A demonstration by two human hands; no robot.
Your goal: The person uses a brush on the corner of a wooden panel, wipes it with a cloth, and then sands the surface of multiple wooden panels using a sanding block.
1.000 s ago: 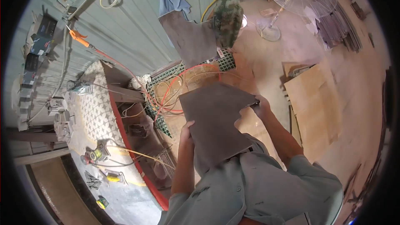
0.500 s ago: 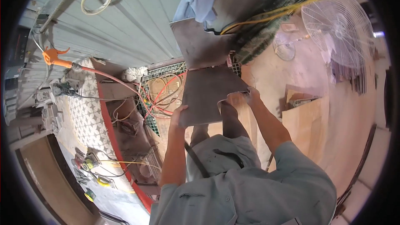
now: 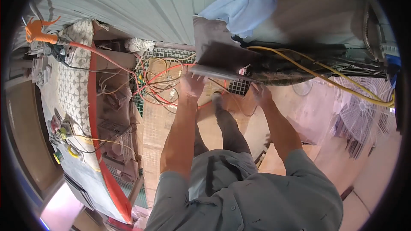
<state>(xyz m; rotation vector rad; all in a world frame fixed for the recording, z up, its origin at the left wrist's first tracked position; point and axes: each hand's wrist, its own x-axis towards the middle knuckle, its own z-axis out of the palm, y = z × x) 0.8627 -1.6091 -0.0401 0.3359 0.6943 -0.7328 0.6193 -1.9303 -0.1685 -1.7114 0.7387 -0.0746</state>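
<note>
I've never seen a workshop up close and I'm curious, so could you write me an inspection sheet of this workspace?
Surface: workbench at left, partly under a patterned cover, red along its edge.
Job's things: dark sheet, seen nearly edge-on; dark panel behind it, overlapped by blue cloth.
Clutter: green tool on the bench; crumpled white bundle near the wall's foot.
Hands: left hand holds the sheet's near edge; right hand is at its right end, grip unclear.
Cables: red hose runs from an orange trigger tool toward tangled lines on the floor.
Surroundings: ribbed wall ahead; white fan at right.
</note>
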